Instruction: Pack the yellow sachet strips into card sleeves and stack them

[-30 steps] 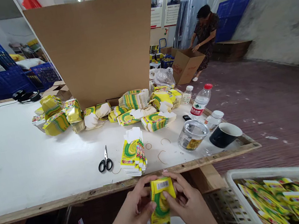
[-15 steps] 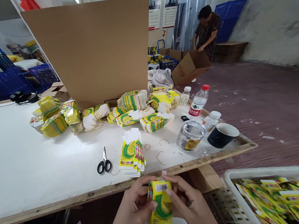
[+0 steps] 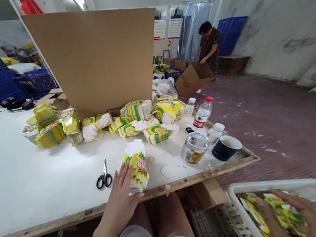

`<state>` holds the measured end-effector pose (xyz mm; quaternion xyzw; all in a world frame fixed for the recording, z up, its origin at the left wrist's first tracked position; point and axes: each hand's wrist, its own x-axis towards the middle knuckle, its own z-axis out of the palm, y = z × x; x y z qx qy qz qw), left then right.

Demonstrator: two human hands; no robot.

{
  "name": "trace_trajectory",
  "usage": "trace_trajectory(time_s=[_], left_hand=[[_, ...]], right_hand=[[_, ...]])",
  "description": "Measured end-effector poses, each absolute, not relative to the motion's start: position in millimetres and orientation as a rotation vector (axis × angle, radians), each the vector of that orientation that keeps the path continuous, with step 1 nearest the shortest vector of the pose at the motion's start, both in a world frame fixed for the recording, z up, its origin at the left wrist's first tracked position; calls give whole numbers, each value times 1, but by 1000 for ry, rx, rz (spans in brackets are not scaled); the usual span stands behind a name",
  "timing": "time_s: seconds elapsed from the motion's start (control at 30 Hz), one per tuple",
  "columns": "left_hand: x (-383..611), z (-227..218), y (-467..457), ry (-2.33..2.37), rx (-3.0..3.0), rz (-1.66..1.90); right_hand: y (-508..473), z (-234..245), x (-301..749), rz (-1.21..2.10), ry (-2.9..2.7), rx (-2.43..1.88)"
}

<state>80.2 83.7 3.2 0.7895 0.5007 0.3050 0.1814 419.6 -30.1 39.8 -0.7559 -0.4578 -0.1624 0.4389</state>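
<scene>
Judged from how the hands lie, the step is drawing 1 flat carton off the stack while the other hand settles made-up boxes in the basket. To do it well, the fingertips should slide only the top sheet clear, pressing lightly so the sheets below stay squared and do not fan over the table edge. Nearest, the right hand (image 3: 303, 215) lies palm down and wide open inside the white basket (image 3: 278, 185), fingers spread across the yellow boxes (image 3: 253, 209) there. Whether it pinches 1 beneath the palm cannot be told. The left hand (image 3: 122, 193) is also open and flat, gripping nothing. Its fingers rest against the near left side of the stack of flat cartons (image 3: 138, 164) and its thumb is at the wooden lip of the table (image 3: 57, 223). Just left of that stack lie black scissors (image 3: 104, 178), apart from the hand. To the right stand a glass jar (image 3: 195, 148), a black mug (image 3: 226, 147) and a water bottle (image 3: 202, 114). Beyond them, loose heaps of cartons (image 3: 133, 116) spread across the table before an upright cardboard sheet (image 3: 96, 56). Well apart at the back, another person (image 3: 208, 45) bends over a brown cardboard box (image 3: 192, 78) on the floor.
</scene>
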Motion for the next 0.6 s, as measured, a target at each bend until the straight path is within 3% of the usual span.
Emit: trace_trajectory(time_s=[0.1,0.33,0.6], left_hand=[[73,-3,97,1434,2262,705],[69,8,96,1421,2221,738],[80,-14,85,1294,2381,1074]], right_hand=[[-23,31,404,-148,-1224,-1823],[1,8,327,716,-1153,-1567],[18,-5,277,928,-1139,-1384]])
